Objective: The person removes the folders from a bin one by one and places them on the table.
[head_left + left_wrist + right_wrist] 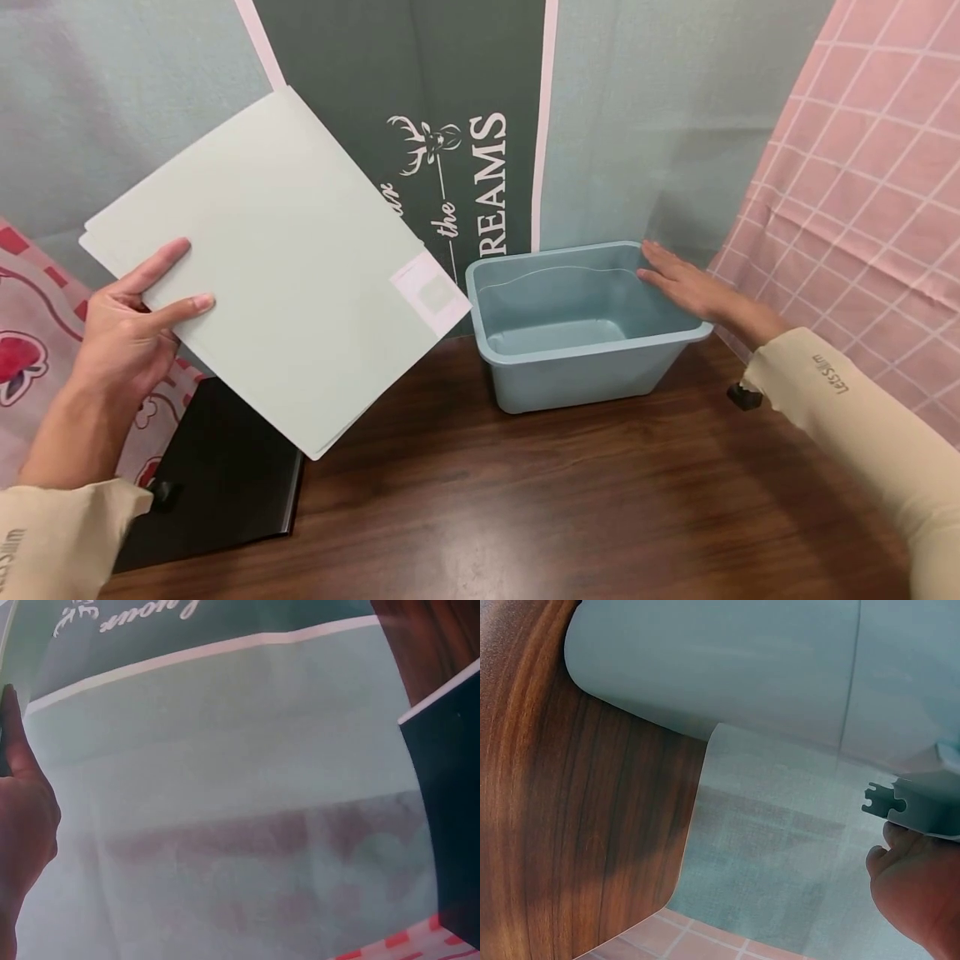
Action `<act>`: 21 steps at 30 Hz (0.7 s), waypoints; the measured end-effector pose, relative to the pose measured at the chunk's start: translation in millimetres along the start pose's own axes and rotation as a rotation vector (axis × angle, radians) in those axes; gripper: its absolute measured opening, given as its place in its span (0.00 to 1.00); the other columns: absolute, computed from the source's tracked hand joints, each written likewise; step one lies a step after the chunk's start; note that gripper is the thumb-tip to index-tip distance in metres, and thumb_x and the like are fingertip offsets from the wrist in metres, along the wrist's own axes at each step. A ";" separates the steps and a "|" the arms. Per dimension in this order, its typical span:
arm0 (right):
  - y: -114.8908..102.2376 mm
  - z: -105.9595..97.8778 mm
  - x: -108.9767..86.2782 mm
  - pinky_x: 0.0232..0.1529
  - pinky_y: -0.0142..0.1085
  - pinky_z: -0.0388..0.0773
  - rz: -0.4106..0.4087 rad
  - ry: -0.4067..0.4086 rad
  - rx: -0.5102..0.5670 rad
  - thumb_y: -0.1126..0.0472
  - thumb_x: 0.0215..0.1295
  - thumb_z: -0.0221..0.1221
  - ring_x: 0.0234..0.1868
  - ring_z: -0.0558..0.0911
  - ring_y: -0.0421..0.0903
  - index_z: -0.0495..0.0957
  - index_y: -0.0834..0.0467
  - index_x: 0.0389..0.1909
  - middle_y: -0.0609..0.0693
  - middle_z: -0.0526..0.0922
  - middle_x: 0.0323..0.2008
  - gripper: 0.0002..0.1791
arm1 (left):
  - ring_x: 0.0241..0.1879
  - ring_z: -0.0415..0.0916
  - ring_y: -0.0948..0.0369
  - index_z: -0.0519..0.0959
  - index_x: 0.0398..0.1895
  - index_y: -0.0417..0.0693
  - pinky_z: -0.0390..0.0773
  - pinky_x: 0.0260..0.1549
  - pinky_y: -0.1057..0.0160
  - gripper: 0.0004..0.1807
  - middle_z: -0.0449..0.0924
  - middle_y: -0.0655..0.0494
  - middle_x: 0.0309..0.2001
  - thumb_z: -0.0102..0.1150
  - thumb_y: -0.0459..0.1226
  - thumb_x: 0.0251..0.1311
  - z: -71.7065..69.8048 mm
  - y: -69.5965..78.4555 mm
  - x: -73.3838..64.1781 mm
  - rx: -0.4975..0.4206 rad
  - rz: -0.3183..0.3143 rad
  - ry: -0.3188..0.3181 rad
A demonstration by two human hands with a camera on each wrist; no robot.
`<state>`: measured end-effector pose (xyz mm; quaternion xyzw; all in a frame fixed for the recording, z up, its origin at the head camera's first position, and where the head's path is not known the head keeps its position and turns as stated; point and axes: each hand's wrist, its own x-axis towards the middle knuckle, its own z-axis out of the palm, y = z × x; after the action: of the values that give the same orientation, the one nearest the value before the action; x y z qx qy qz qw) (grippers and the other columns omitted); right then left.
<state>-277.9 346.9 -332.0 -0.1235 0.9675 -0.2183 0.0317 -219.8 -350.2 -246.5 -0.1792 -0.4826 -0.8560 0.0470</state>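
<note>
My left hand point(131, 342) grips a pale green file folder point(292, 258) by its lower left edge, thumb and a finger on its face. The folder is tilted in the air, shows two layers at its edges and carries a small white label near the right corner. To its right stands a blue-grey plastic bin point(570, 375), upright on the table. My right hand point(686, 287) holds the bin's right rim near the back corner, the thumb reaching inside. In the right wrist view, the bin wall point(727, 667) fills the top, with curled fingertips under its rim.
A flat black object point(225, 475) stands on the brown wooden table point(510, 508) at the left. Behind hangs a grey-green cloth point(630, 125) with a dark printed band. Pink checked cloth point(877, 183) borders the right side, and fruit-patterned cloth point(22, 358) the left.
</note>
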 end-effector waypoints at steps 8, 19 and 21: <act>-0.4 -0.6 -0.7 0.80 0.65 0.36 0.008 -0.011 0.004 0.39 0.86 0.38 0.85 0.34 0.64 0.34 0.62 0.85 0.62 0.31 0.85 0.44 | 0.55 0.87 0.54 0.75 0.73 0.40 0.88 0.40 0.52 0.39 0.84 0.49 0.63 0.49 0.07 0.61 -16.7 -7.0 -0.9 0.001 -0.096 -0.081; -0.4 -0.3 -0.8 0.80 0.66 0.37 0.001 -0.003 0.004 0.39 0.86 0.38 0.85 0.35 0.65 0.35 0.62 0.85 0.62 0.32 0.85 0.44 | 0.52 0.88 0.60 0.76 0.74 0.47 0.89 0.38 0.60 0.37 0.85 0.56 0.61 0.51 0.11 0.66 -25.2 -21.8 1.2 0.208 -0.190 -0.124; 0.1 -0.3 -0.4 0.80 0.65 0.37 -0.001 -0.003 0.004 0.39 0.87 0.38 0.85 0.34 0.65 0.35 0.62 0.85 0.62 0.31 0.85 0.44 | 0.49 0.88 0.62 0.77 0.73 0.49 0.88 0.34 0.62 0.37 0.86 0.57 0.59 0.53 0.12 0.66 -24.9 -24.3 1.3 0.272 -0.209 -0.123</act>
<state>-277.5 347.2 -331.8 -0.1241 0.9670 -0.2202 0.0332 -233.6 -358.2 -277.4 -0.1721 -0.6117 -0.7707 -0.0481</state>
